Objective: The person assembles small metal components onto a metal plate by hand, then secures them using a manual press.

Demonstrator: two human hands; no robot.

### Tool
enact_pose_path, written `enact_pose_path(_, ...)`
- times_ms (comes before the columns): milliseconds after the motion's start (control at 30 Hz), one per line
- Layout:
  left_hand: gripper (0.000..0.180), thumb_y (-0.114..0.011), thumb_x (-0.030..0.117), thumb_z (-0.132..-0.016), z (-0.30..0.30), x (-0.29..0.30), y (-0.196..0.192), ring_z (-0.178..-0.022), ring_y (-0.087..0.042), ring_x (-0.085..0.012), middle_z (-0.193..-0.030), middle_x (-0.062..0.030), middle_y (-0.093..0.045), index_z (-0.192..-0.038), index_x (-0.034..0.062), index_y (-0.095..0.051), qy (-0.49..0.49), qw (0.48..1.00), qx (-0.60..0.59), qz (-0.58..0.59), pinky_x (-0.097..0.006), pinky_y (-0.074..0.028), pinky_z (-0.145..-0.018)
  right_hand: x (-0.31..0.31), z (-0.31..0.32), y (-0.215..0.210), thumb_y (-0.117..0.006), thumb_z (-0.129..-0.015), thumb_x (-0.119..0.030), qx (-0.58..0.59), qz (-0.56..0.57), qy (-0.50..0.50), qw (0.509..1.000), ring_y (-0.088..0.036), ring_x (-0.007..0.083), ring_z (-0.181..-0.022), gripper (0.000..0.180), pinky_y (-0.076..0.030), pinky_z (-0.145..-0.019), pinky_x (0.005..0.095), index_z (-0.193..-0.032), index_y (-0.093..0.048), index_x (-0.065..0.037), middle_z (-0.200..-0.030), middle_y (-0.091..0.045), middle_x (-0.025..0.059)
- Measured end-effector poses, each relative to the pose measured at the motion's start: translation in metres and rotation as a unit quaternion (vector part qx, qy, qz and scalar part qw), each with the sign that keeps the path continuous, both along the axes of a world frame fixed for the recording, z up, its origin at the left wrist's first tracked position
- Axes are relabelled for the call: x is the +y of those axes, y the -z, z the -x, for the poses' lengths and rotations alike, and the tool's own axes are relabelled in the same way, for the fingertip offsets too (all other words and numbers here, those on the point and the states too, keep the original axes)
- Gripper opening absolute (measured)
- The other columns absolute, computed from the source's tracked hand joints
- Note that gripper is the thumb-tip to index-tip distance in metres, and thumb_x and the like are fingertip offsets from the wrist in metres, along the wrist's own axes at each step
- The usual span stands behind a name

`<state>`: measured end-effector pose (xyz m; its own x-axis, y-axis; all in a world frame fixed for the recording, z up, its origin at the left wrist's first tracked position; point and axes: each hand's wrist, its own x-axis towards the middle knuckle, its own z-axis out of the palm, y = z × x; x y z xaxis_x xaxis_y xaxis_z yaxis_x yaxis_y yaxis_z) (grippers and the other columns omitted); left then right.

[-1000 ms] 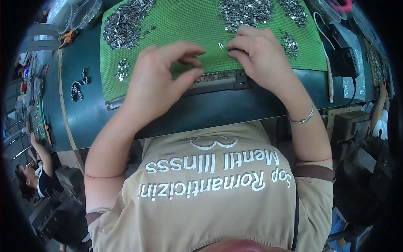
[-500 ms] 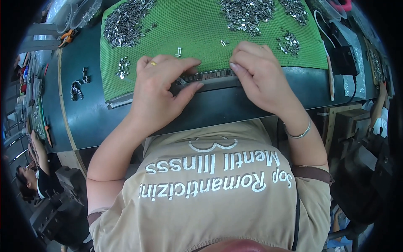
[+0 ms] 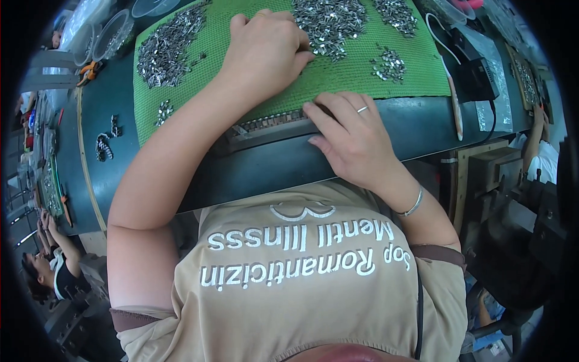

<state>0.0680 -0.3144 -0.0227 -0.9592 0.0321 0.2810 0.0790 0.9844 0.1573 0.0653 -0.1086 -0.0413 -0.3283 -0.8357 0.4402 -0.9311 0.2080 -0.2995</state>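
A narrow dark grey bar [image 3: 268, 134] lies along the near side of the green mat, with a row of metal links [image 3: 274, 122] lined up on it. My right hand [image 3: 356, 139] grips the right end of this bar, forefinger at the far side by the links and thumb at the near side. Farther out, my left hand [image 3: 265, 51] reaches over the mat beside the central pile of small metal pieces [image 3: 332, 27]. Its thumb and forefinger close toward each other; whatever is between them is too small to make out. My left forearm covers the bar's left end.
The ribbed green mat [image 3: 386, 87] carries more metal heaps at the far left [image 3: 169, 51] and far right [image 3: 395, 15]. Chain pieces [image 3: 104, 146] lie to the left. A black adapter [image 3: 479, 78] with cables sits at the right. Other people work at both sides.
My left hand has left the bar and moved outward to the central pile. My right hand has shifted slightly left and nearer to me, still at the bar. The view has shifted a little.
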Motion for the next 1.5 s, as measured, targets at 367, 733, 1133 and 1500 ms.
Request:
enact_pose_path(367, 0.014, -0.069, 0.016, -0.082, -0.019, -0.012, -0.015, -0.086, -0.066, -0.0297, -0.086, -0.0099, -0.069, -0.085, 0.0023, -0.069, 0.048, 0.995, 0.051, -0.066, -0.045, -0.048, -0.078, -0.029, 0.075, 0.000, -0.065, -0.080, -0.007, 0.006, 0.060, 0.029, 0.998, -0.057, 0.0274, -0.091, 0.009, -0.041, -0.078, 0.0405, -0.089, -0.068, -0.007, -0.090, -0.059, 0.0070)
enact_pose_path(733, 0.042, -0.076, 0.004, -0.078, -0.122, -0.016, -0.008, -0.091, -0.067, -0.0197, -0.093, -0.0043, -0.075, -0.119, 0.0055, -0.064, -0.052, 0.964, -0.003, -0.261, -0.033, -0.045, -0.092, -0.060, 0.092, -0.008, -0.067, -0.082, -0.011, 0.110, -0.042, -0.011, 0.993, -0.057, 0.0251, -0.092, 0.012, -0.039, -0.081, 0.0398, -0.093, -0.072, -0.009, -0.092, -0.058, 0.0043)
enact_pose_path(1133, 0.035, -0.074, 0.004, -0.077, -0.126, -0.010, -0.001, -0.092, -0.065, -0.0230, -0.095, -0.0035, -0.072, -0.111, 0.0086, -0.066, 0.014, 0.980, 0.029, -0.198, -0.039, -0.041, -0.088, -0.033, 0.085, -0.003, -0.067, -0.079, -0.008, 0.074, -0.026, 0.005, 0.997, -0.056, 0.0253, -0.093, 0.008, -0.038, -0.082, 0.0405, -0.087, -0.067, -0.007, -0.092, -0.058, 0.0046)
enact_pose_path(1500, 0.035, -0.076, 0.011, -0.074, -0.138, -0.005, -0.002, -0.099, -0.059, -0.0257, -0.109, -0.0054, -0.064, -0.107, 0.0054, -0.068, 0.048, 0.997, 0.044, -0.036, -0.043, -0.037, -0.089, -0.022, 0.063, -0.008, -0.068, -0.080, -0.011, 0.051, -0.014, 0.032, 0.998, -0.054, 0.0272, -0.114, 0.032, -0.038, -0.091, 0.0461, -0.112, -0.065, -0.009, -0.119, -0.060, 0.0057)
